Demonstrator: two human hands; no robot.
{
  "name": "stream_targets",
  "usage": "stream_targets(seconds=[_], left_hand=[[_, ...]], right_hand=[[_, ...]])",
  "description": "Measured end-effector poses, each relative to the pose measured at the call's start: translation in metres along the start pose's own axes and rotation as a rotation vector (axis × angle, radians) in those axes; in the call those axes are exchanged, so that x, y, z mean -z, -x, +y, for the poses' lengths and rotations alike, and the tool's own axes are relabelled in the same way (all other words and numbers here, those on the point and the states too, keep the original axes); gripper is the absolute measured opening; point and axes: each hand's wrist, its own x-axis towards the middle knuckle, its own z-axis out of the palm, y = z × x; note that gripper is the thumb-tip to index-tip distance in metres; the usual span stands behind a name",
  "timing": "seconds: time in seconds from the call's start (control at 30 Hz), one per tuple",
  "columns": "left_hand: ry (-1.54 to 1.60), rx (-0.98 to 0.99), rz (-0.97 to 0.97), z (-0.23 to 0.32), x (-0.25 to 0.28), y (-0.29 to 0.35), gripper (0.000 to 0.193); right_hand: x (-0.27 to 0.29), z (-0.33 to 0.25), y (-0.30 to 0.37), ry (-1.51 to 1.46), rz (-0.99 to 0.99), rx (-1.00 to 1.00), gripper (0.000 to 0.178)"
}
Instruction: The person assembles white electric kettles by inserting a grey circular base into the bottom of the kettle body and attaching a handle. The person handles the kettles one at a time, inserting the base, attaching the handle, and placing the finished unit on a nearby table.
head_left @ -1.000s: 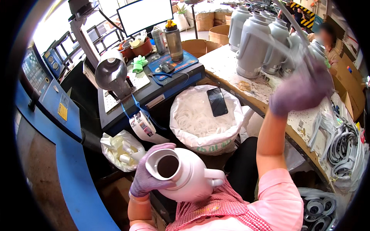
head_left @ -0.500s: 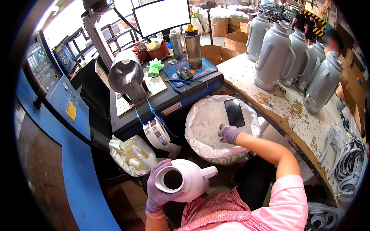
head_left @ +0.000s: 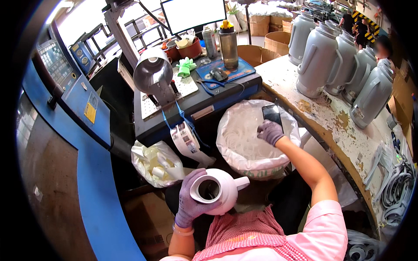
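Observation:
My left hand [head_left: 188, 202], in a purple work glove, is wrapped round a white jug body [head_left: 227, 193] with a side handle. The jug is tilted so that its dark mouth faces up toward me. Also gloved, my right hand [head_left: 271, 132] is over a round tub lined with a white plastic bag [head_left: 261, 170]. Its fingers are curled together above clear rings [head_left: 237, 135] that fill the tub; anything between them is too small to make out. A black phone [head_left: 273, 114] lies on the rings, its lower edge partly behind that hand.
Several grey jugs [head_left: 317, 65] stand on the worn table [head_left: 320, 115] at right, with grey strips [head_left: 396, 191] nearby. A label roll [head_left: 185, 138] hangs below the dark bench, beside a bag of scraps [head_left: 156, 163]. A metal cylinder fixture [head_left: 152, 78] and bottle [head_left: 228, 50] are on the bench.
The whole view has shifted, so the scene sits higher and farther right. My right hand has moved slightly forward and now overlaps the phone's lower edge. The left hand keeps its hold on the jug.

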Motion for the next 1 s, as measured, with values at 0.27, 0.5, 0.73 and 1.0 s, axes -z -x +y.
stream_targets(seconds=[0.27, 0.5, 0.73, 1.0], left_hand=[[-0.124, -0.083, -0.017, 0.009, -0.007, 0.004, 0.074], [-0.119, -0.174, -0.121, 0.014, -0.022, 0.004, 0.079], [-0.056, -0.281, -0.374, 0.030, -0.027, -0.011, 0.073], [-0.193, -0.194, 0.000, 0.020, -0.051, 0.007, 0.080]], right_hand=[[0.034, 0.047, 0.009, -0.845, 0.191, -0.101, 0.022], [0.053, 0.019, 0.049, -1.010, 0.180, -0.075, 0.027], [0.078, -0.091, 0.195, -0.845, 0.115, 0.897, 0.038], [0.107, -0.081, 0.213, -0.675, 0.333, 0.726, 0.035]])
